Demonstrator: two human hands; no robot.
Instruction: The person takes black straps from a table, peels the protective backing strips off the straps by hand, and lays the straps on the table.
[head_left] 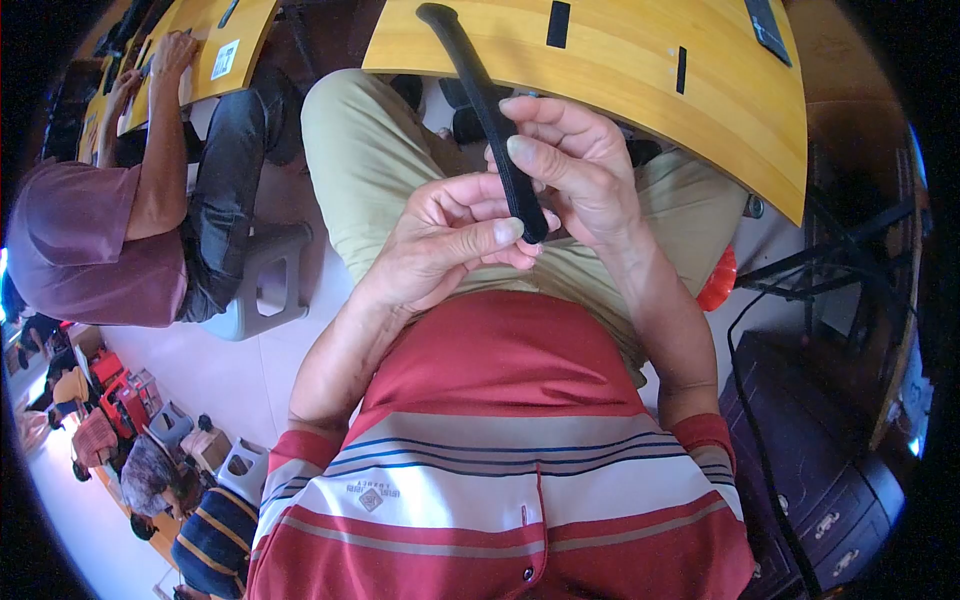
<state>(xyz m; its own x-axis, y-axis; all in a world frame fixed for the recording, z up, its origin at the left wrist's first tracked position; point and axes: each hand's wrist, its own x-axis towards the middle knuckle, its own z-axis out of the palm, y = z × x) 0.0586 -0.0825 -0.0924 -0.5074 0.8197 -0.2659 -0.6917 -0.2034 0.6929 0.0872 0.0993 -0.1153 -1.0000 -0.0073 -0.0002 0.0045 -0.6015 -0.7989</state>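
Observation:
A long, slightly curved black strip (pixel 485 100) with a fine ribbed surface is held up in front of my lap, slanting to the upper left. Its far end is flared and reaches over the table edge. My left hand (pixel 435 245) is closed on the rounded lower end, thumb on top and fingers beneath. Higher up, my right hand (pixel 580 170) pinches the strip from the right side between thumb and fingers. Whether the strip is hollow or solid cannot be seen.
On the wooden table (pixel 630 50) ahead lie a short black piece (pixel 558 24), a narrower black piece (pixel 682 70) and a dark flat object (pixel 768 30). At left, a person (pixel 100 240) sits on a grey stool (pixel 265 285). A black cable (pixel 745 400) hangs at right beside dark drawers (pixel 820 480).

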